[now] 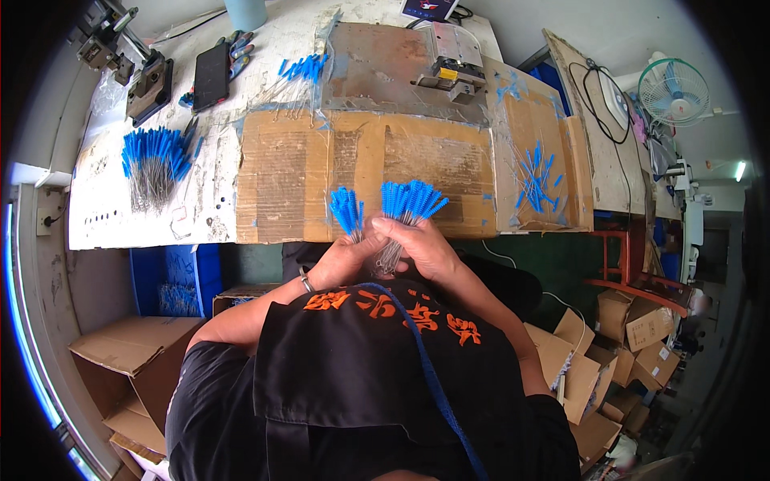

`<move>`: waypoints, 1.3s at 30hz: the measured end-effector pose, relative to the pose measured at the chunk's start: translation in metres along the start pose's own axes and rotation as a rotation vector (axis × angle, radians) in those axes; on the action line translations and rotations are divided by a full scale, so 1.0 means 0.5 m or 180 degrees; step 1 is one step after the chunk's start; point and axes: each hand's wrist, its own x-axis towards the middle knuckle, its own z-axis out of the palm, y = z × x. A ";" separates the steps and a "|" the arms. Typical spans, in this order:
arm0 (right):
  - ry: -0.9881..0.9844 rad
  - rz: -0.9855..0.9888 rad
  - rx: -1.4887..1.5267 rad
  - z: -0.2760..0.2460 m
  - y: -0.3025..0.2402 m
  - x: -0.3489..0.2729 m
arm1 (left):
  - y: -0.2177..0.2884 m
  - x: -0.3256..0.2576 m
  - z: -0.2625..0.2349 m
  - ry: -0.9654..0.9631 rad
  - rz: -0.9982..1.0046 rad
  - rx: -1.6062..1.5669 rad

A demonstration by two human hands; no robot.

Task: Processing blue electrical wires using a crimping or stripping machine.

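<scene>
- Step in hand, as I read it: handling two bunches by the stems, likely gathering and evening them up.
- Left hand (345, 262): curled round the smaller bunch of slim blue-bristled brushes with thin silvery wire stems (346, 208), gripping below the heads.
- Right hand (431, 248): thumb and fingers closed on the larger bunch of matching blue brushes (411, 199).
- Hands meet at the thumbs; can't tell which fingers pinch which wires.
- Both bunches sit at the near edge of the worn brown cardboard work mat (281, 176), heads up, wires hanging toward the lap. Can't tell if heads touch the mat.
- Next move calls for, I'd say, a light, even pinch: thin wires could slip or cross.
- Look: bright blue, narrow heads; right bunch fans outward, left packs tighter. Tips uneven in both. Wire ends too small to judge.
</scene>
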 end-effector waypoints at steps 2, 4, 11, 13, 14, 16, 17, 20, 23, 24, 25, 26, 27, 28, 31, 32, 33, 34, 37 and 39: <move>0.0086 0.0050 -0.0186 0.002 -0.003 -0.002 | 0.001 -0.001 -0.001 -0.0102 -0.0098 -0.0196; 0.0075 0.0093 -0.0159 0.001 -0.004 -0.006 | 0.002 -0.005 -0.001 -0.0062 -0.0092 -0.0152; 0.0365 0.0008 0.0121 0.002 0.014 0.001 | 0.006 -0.014 -0.012 -0.0252 -0.0007 -0.0266; 0.0359 -0.0039 0.0198 0.000 0.018 0.001 | 0.005 -0.024 -0.012 -0.0046 -0.0075 -0.0324; 0.0389 -0.0050 0.0218 -0.002 0.019 0.000 | 0.004 -0.029 -0.012 0.0073 -0.0203 -0.0488; 0.0321 0.0003 0.0433 -0.007 0.022 0.001 | 0.004 -0.038 -0.012 0.0285 -0.0128 -0.0325; 0.0288 0.0077 0.0575 -0.010 0.023 0.002 | 0.005 -0.041 -0.012 0.0369 -0.0087 -0.0322; 0.0421 -0.0169 0.0653 -0.017 0.030 0.010 | 0.007 -0.039 -0.017 0.0453 0.0148 -0.0257; 0.0694 -0.0361 0.1173 -0.030 0.031 0.021 | 0.008 -0.038 -0.030 0.0487 0.0161 -0.0109; 0.0896 -0.0349 0.1245 -0.036 0.029 0.021 | 0.007 -0.041 -0.034 0.0553 0.0177 -0.0120; 0.0846 -0.0604 0.1307 -0.039 0.028 0.024 | 0.005 -0.044 -0.038 0.0397 0.0003 -0.0107; 0.0714 -0.0675 0.1277 -0.043 0.026 0.021 | 0.003 -0.049 -0.040 0.0274 -0.0212 -0.0101; 0.0806 -0.0615 0.1223 -0.045 0.025 0.017 | 0.001 -0.053 -0.042 0.0282 -0.0183 -0.0127; 0.0767 -0.0578 0.1235 -0.043 0.026 0.013 | -0.002 -0.058 -0.043 0.0111 -0.0249 -0.0162; 0.0243 -0.0173 0.1307 -0.033 0.031 0.003 | -0.006 -0.068 -0.045 -0.0093 -0.0379 -0.0322; 0.0361 -0.0055 0.1008 -0.025 0.034 0.000 | -0.004 -0.072 -0.047 -0.0038 -0.0445 -0.0392; 0.0473 0.0084 0.0686 -0.018 0.035 -0.001 | -0.001 -0.073 -0.049 -0.0164 -0.0407 -0.0486; 0.0451 0.0076 0.0621 -0.015 0.033 -0.002 | 0.002 -0.071 -0.051 0.0024 -0.0492 -0.0440; 0.0488 0.0082 0.0534 -0.008 0.026 -0.005 | 0.008 -0.058 -0.054 -0.0454 -0.0357 -0.0165; 0.0523 -0.0137 0.0523 -0.007 0.020 -0.014 | 0.008 -0.045 -0.050 -0.0479 0.0145 -0.0316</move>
